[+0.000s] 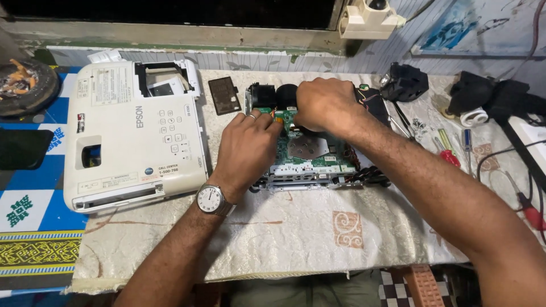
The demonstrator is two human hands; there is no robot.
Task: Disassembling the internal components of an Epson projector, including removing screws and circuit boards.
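Observation:
An opened projector chassis (310, 165) with a green circuit board and a metal shield plate lies in the middle of the cloth-covered table. My left hand (247, 149), with a ring and a wristwatch, rests on the board's left side, fingertips pinched at a small orange part. My right hand (324, 105) is curled over the top of the chassis beside the black lens block (273, 95), gripping something there; what is under the palm is hidden.
The white top cover of the projector (128, 136) lies to the left. A small dark cover plate (224, 95) sits behind it. Screwdrivers (449, 149), black parts (405, 82) and cables lie at the right. An ashtray (23, 85) stands far left.

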